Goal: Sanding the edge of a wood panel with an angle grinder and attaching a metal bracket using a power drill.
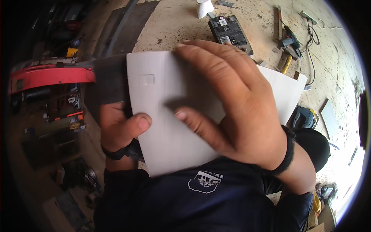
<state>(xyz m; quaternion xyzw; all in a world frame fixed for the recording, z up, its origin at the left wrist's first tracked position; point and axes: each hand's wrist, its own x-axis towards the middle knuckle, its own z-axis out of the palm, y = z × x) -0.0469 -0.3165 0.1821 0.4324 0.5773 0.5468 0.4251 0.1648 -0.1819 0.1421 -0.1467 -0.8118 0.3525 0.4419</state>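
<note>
While the left grip (119, 129) clamps it, the white panel (168, 147) seems smooth, square-marked; the right grip (249, 108) spreads apart.

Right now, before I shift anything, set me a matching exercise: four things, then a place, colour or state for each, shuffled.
1. Left hand
2. Right hand
3. Battery
4. Curved bar

A. Black, beyond the white panel
B. Red, toward the picture's left
C. Spread over the white panel
D. Thumb on the white panel's left edge

Pairs: 1-D; 2-C; 3-A; 4-B
</note>
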